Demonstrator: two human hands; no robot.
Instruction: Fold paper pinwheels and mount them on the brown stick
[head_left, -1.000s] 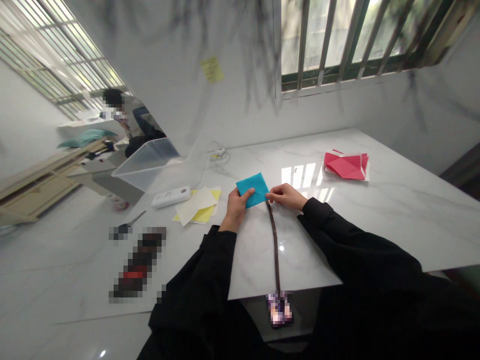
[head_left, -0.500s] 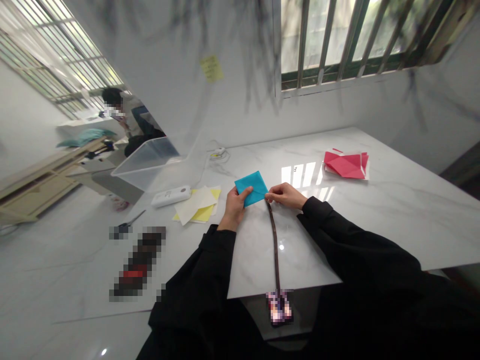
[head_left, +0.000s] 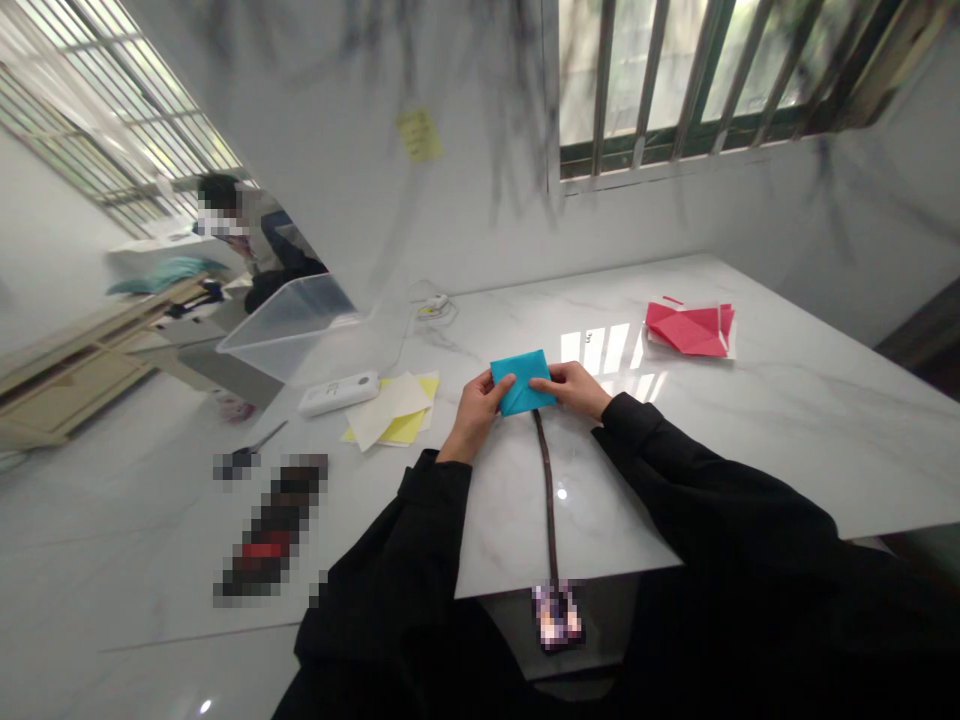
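Note:
A folded piece of blue paper (head_left: 523,378) with flat creased flaps is held up over the table between both hands. My left hand (head_left: 480,402) grips its left side, thumb on the front face. On the right side, my right hand (head_left: 574,388) pinches it, the thumb again lying on the front. The fingers behind the paper are hidden. Below the paper a dark brown strap (head_left: 550,490) runs down toward me, past the table edge, to a blurred-out object (head_left: 556,615).
Red folded paper (head_left: 690,330) lies at the back right of the white table (head_left: 810,420). To the left are yellow and cream sheets (head_left: 394,410), a white device (head_left: 339,394), scissors (head_left: 251,452) and a clear plastic bin (head_left: 292,335). A person (head_left: 255,235) sits beyond.
The blue paper has turned nearly level and shifted right. My right hand has moved from its lower right corner to its right side, thumb now on the front.

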